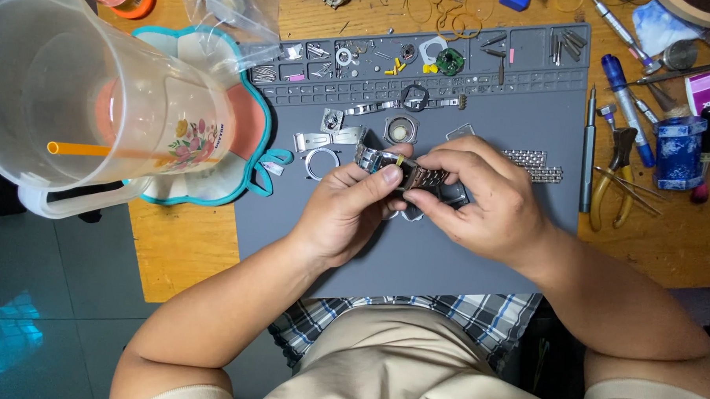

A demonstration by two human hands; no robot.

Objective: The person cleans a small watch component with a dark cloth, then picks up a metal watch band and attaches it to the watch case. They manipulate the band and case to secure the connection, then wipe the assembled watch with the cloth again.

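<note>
Fingers hide most of the watch (407, 174) you pinch between both hands: left hand (353, 211) and right hand (481, 198) close together on it, above the grey mat (416, 261) on the counter (180, 241). Its face is unreadable. Bare mat lies nearer you. One jug (83, 96) crowds the left edge; two pliers (619, 173) lie right.
</note>
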